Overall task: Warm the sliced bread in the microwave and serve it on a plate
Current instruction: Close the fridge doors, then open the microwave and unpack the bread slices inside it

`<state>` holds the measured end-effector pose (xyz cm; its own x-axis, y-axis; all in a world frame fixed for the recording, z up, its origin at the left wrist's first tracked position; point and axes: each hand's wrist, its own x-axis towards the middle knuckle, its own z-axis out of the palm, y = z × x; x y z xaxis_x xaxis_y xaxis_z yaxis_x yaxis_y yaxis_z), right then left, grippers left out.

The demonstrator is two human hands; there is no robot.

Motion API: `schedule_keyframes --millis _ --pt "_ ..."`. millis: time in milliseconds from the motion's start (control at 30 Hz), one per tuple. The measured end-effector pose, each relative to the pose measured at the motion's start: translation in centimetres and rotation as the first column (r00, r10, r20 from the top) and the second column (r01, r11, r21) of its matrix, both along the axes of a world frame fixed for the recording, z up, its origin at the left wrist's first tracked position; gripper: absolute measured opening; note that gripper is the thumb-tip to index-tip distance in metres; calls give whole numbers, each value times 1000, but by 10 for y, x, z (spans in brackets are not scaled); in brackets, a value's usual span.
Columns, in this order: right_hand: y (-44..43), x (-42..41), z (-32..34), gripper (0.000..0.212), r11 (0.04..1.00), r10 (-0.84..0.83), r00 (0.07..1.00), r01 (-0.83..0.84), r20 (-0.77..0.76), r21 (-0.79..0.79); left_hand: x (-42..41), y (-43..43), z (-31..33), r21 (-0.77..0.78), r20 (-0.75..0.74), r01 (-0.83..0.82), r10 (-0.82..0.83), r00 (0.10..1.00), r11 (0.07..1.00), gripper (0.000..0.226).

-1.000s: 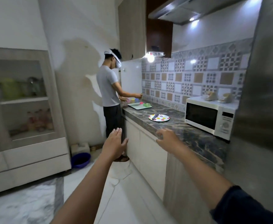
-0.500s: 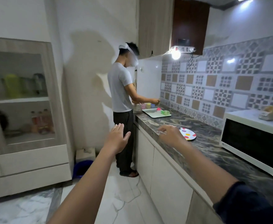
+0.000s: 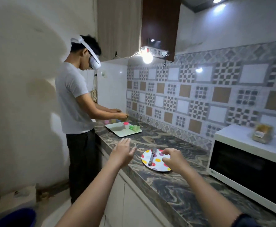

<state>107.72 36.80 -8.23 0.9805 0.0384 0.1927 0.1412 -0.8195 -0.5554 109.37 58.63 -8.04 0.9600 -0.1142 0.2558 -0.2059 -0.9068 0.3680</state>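
L hand (image 3: pixel 122 151) flat, fingers straight, empty, over counter (image 3: pixel 175 190) edge. R hand (image 3: pixel 175 159) loosely curled, empty, over dotted plate (image 3: pixel 158 164) w/ knife (image 3: pixel 151 157) at 12 o'clock. Microwave (image 3: pixel 248 169) w/ bread bag (image 3: pixel 262 134) on top, 2-3 o'clock.

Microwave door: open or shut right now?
Shut. The microwave has its dark door flush with the white casing, and no interior shows.

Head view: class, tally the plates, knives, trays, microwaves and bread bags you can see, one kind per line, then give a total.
Plate: 1
Knife: 1
Tray: 1
Microwave: 1
Bread bag: 1
Total: 5
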Motion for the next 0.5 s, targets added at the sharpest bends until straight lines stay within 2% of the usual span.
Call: schedule_keyframes --millis 233,400,500 --pt "-102 46 3 31 965 -262 965 262 -19 -21 105 -124 0 -8 25 319 -318 948 948 58" --pt "-199 27 9 27 894 -447 892 448 62 -7 119 -246 -11 -70 -50 519 -523 851 852 53" --pt "-260 5 15 28 834 -540 830 550 140 -38 105 -320 -19 -141 -94 637 -651 754 758 44"
